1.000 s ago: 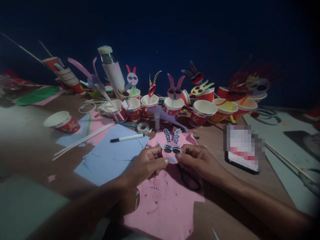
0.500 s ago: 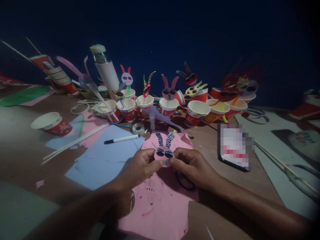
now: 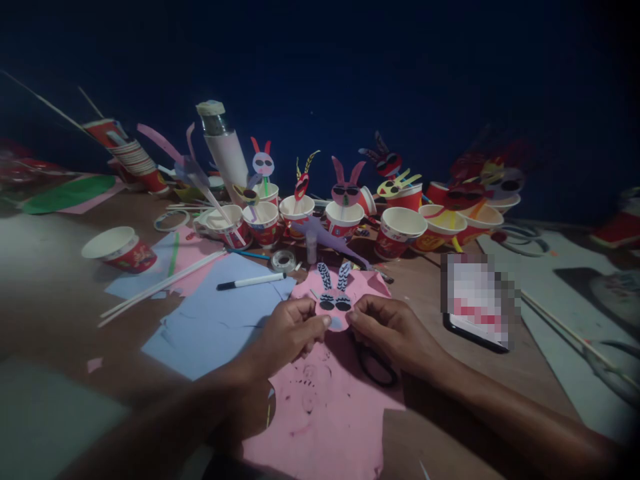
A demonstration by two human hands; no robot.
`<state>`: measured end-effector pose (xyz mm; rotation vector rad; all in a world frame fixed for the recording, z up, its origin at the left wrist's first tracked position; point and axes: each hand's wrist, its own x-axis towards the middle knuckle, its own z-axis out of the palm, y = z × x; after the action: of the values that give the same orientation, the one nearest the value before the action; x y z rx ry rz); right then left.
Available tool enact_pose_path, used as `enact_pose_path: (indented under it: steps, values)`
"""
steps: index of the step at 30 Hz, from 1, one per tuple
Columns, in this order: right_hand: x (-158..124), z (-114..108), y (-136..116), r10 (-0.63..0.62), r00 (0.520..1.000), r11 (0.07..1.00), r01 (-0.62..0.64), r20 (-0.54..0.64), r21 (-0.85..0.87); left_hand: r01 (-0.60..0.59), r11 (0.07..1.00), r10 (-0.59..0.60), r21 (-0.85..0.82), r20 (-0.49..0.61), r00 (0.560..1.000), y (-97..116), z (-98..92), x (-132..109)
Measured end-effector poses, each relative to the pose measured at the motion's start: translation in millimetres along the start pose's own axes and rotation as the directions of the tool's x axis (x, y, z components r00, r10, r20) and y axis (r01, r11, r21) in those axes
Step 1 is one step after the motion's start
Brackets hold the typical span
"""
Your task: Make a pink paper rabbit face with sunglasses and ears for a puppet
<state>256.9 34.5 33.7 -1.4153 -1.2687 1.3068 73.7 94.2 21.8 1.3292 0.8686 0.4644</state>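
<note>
Between my two hands is a pink paper bunny face [image 3: 336,313] with black eye patches, patterned ears and a pale blue patch low on it. My left hand [image 3: 296,332] pinches its left edge between thumb and fingers. On the opposite edge, my right hand [image 3: 387,328] pinches it the same way. Beneath them lies a pink paper sheet [image 3: 320,433] with black and red marks. A black loop, seemingly a scissors handle [image 3: 379,371], shows under my right hand; the rest of it is hidden.
Blue paper [image 3: 200,340] with a marker [image 3: 253,281] lies on the left, near white sticks [image 3: 165,285]. A phone [image 3: 477,333] is at the right. Several paper cups [image 3: 400,230] with paper faces stand along the back, before a tape roll [image 3: 283,261] and a tall bottle [image 3: 225,150].
My hands have spread slightly apart along the bunny face's edges, so more of its lower part and the blue patch shows. The whole view has shifted a little.
</note>
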Motion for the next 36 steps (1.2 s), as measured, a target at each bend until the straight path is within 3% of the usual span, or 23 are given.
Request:
enact_pose_path:
  steps: [5,11,15,20,22,24,26,27,28,32,36]
  values:
    - [0,-2,-1,0.020,1.000,0.999,-0.020,0.001,0.032,0.033,0.986,-0.041,-0.162,-0.044,0.998,4,1.1,0]
    - [-1,-1,0,0.017,1.000,1.000,-0.017,0.002,0.015,0.028,0.995,-0.033,-0.098,-0.049,0.998,5,2.0,0]
    - [0,-7,-6,-0.020,0.997,0.999,0.023,-0.077,0.035,-0.080,0.987,0.059,-0.141,-0.145,0.988,14,-3.3,2]
    - [0,-20,-14,-0.123,0.966,0.992,0.127,-0.228,0.002,-0.309,0.903,0.196,-0.298,-0.356,0.914,38,-17.0,-19]
    - [-1,-22,-14,-0.121,0.967,0.993,0.121,-0.223,-0.017,-0.358,0.903,0.256,-0.236,-0.372,0.892,46,-25.7,-34]
    - [-1,-21,-12,-0.111,0.976,0.993,0.104,-0.186,-0.052,-0.383,0.922,0.325,-0.054,-0.427,0.844,51,-39.4,-48]
    - [-1,-19,-11,-0.090,0.985,0.993,0.078,-0.147,-0.086,-0.326,0.923,0.385,0.206,-0.544,0.746,52,-59.4,-55]
    - [-1,-18,-10,-0.076,0.989,0.993,0.063,-0.129,-0.100,-0.240,0.903,0.417,0.357,-0.587,0.694,51,-71.4,-56]
    - [-2,-16,-10,-0.057,0.991,0.993,0.044,-0.121,-0.108,-0.101,0.862,0.426,0.496,-0.604,0.673,48,-84.2,-56]
    - [-5,-6,-11,0.047,0.987,0.996,-0.058,-0.157,-0.062,0.081,0.784,0.432,0.616,-0.633,0.642,35,-135.0,-47]
    - [-5,2,-3,0.071,0.985,0.997,-0.073,-0.154,-0.011,0.245,0.666,0.453,0.704,-0.643,0.617,31,-173.2,-40]
